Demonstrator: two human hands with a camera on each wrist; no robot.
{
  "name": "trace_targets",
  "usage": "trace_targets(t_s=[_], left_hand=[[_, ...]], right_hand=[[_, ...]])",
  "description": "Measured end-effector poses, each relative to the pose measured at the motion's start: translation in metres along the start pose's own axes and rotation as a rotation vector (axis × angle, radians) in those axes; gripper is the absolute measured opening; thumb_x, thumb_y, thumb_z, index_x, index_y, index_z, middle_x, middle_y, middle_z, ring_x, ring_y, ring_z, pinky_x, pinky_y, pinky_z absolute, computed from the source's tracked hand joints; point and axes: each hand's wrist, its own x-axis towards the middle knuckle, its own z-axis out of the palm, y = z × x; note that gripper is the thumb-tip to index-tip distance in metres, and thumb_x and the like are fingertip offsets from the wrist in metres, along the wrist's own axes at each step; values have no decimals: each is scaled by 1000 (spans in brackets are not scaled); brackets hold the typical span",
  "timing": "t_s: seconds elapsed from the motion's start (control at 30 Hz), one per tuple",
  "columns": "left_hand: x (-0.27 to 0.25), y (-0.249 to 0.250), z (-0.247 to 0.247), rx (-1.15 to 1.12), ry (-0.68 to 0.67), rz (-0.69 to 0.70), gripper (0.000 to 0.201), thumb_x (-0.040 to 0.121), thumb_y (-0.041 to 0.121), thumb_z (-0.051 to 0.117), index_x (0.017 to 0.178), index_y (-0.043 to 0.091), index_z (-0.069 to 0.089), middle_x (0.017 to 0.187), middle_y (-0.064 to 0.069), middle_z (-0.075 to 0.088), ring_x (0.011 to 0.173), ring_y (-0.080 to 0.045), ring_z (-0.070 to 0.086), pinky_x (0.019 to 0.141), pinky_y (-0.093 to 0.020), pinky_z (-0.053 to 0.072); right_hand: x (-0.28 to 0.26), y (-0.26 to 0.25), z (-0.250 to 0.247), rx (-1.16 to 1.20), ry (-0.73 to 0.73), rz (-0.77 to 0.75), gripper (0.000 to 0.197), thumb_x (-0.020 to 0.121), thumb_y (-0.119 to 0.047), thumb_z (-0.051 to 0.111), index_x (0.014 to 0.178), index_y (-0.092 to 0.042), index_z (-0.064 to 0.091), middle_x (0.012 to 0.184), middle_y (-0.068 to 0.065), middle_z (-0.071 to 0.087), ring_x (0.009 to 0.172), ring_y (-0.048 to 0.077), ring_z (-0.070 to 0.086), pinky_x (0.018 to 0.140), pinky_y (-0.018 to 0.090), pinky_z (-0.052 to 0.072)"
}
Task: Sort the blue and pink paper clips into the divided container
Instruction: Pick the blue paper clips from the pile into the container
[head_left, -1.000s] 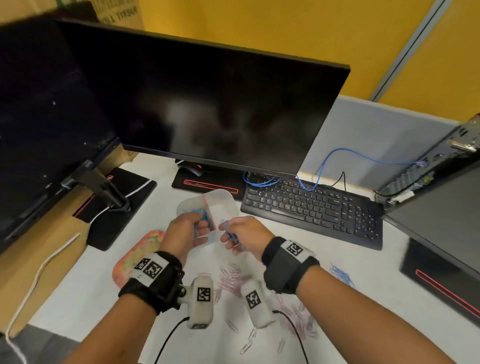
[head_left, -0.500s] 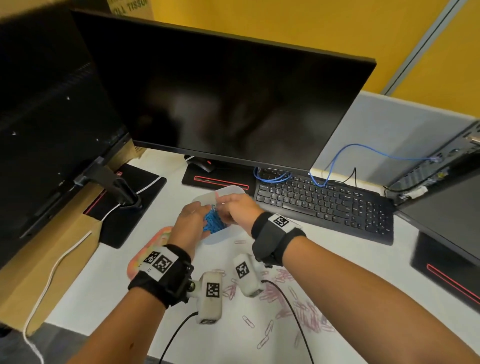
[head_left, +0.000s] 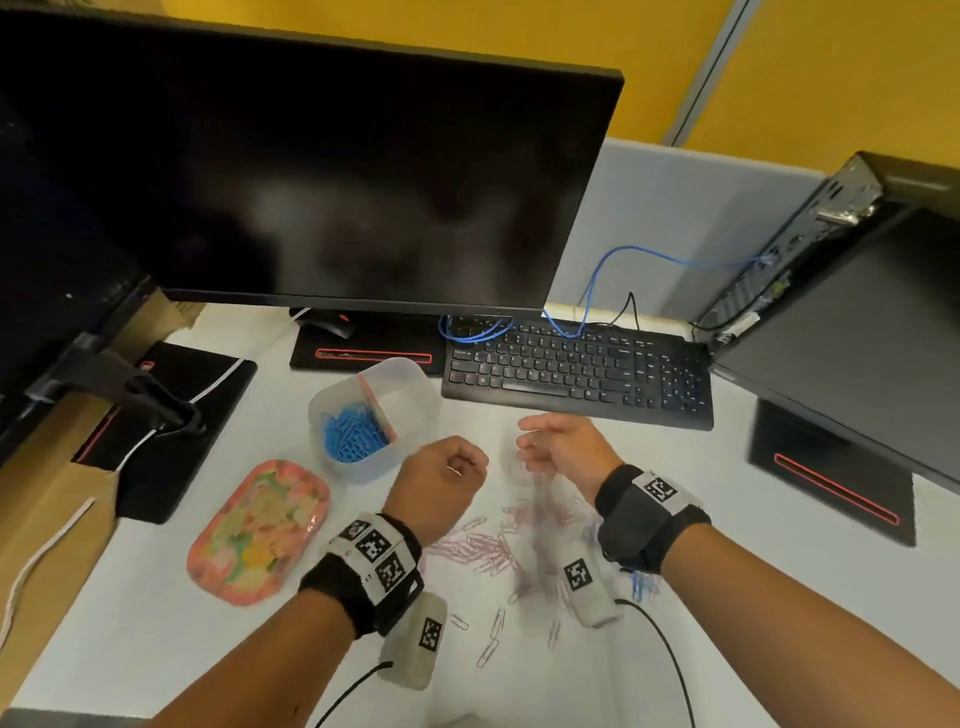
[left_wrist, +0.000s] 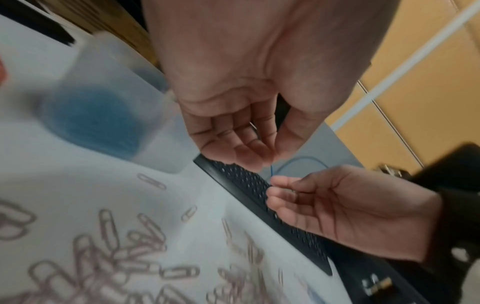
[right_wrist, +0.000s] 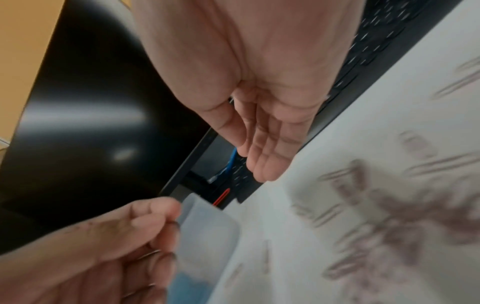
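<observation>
A translucent divided container (head_left: 410, 415) stands on the white desk in front of the monitor. A heap of blue paper clips (head_left: 353, 436) fills its left compartment; the right compartment looks bare. Pink paper clips (head_left: 488, 551) lie scattered on the desk below my hands. A few blue ones (head_left: 644, 587) peek out beside my right wrist. My left hand (head_left: 447, 478) hovers just right of the container with fingers loosely curled, holding nothing (left_wrist: 259, 152). My right hand (head_left: 545, 447) hovers beside it, fingers relaxed and empty (right_wrist: 262, 148).
A black keyboard (head_left: 571, 364) lies behind the hands, under a large dark monitor (head_left: 337, 182). A pink patterned tray (head_left: 260, 530) sits left of the clips. A monitor arm base (head_left: 156, 415) stands far left, and a black computer (head_left: 857, 312) at the right.
Both hands were over the container with a bunch of blue clips. They have let go and drawn back toward me, above the pink clips. The blue bunch now lies in the left compartment.
</observation>
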Motion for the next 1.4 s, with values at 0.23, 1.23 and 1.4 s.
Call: trace_targets(t_s=[0.23, 1.23, 1.4], left_hand=[[-2, -3, 68, 296, -249, 74, 14, 81, 15, 58, 79, 26, 67, 78, 8, 67, 73, -12, 62, 70, -25, 54], [17, -16, 125, 494, -253, -64, 20, 84, 9, 54, 90, 19, 70, 101, 4, 67, 94, -14, 62, 84, -21, 50], [17, -19, 116, 360, -264, -107, 16, 80, 14, 58, 76, 23, 71, 83, 2, 72, 80, -19, 68, 79, -35, 59]], right_hand=[[-30, 72, -97, -225, 289, 12, 23, 90, -1, 48, 90, -12, 68, 85, 13, 68, 65, 21, 63, 59, 28, 51], [-56, 149, -131, -619, 162, -157, 26, 88, -3, 49, 101, -19, 66, 84, -1, 65, 65, 4, 56, 62, 4, 41], [-54, 147, -148, -520, 268, -129, 24, 87, -1, 51, 88, -21, 64, 85, 0, 68, 73, 12, 64, 63, 3, 44]])
